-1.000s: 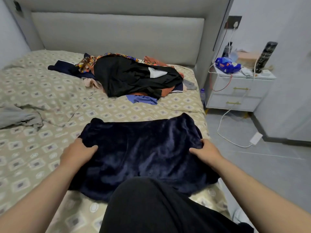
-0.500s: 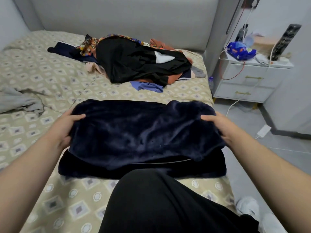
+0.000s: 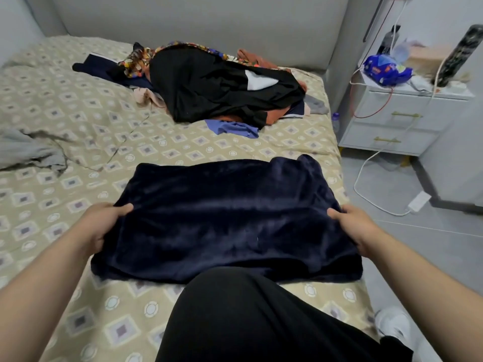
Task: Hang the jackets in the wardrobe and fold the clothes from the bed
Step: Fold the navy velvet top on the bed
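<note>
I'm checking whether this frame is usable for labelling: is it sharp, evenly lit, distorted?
Head view: soft even light, no harsh glare or shadows; wide-angle distortion tilts the nightstand at the right edge; the navy garment, left hand and right hand look sharp enough.

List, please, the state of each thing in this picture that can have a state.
navy fleece garment: folded, flat on the bed
left hand: grips its left edge
right hand: grips its right edge
clothes pile: unfolded, heaped
nightstand drawers: both closed
grey blanket: crumpled
</note>
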`<state>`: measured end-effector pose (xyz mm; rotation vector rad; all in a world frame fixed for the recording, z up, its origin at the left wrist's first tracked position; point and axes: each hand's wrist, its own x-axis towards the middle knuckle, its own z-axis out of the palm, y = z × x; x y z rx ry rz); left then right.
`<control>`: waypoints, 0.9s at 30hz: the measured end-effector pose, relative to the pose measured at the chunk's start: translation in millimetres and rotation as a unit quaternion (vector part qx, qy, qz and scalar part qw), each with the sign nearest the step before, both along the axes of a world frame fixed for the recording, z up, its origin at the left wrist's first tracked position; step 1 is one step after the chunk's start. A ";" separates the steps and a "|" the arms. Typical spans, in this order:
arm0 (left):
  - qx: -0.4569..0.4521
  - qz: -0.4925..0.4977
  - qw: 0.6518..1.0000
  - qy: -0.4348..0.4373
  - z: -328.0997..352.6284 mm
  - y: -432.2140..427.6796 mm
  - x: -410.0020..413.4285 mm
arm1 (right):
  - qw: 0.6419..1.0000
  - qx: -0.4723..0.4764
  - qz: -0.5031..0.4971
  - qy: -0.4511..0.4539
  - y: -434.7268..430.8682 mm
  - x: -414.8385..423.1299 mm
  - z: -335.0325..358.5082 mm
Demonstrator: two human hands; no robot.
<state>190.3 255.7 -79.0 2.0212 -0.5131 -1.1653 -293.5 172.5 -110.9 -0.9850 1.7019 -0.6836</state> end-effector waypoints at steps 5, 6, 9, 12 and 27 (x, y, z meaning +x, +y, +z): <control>-0.017 -0.123 0.884 -0.450 5.3 -11.9 -19.5 | 0.928 -0.093 0.113 0.342 -14.1 13.6 12.1; -0.066 -0.160 0.844 -0.508 7.2 -14.0 -30.2 | 0.906 -0.156 0.132 0.370 -14.4 20.7 14.4; -0.102 -0.344 0.774 -0.522 -3.2 -22.4 -63.2 | 0.852 -0.272 0.226 0.386 -8.3 55.5 16.6; -0.022 -0.403 0.738 -0.541 -35.1 -25.4 -77.4 | 0.802 -0.238 0.325 0.440 -10.0 79.1 3.4; -0.056 -0.312 0.741 -0.592 -84.4 -19.3 -84.5 | 0.943 -0.076 -0.003 0.323 -18.4 27.0 -35.0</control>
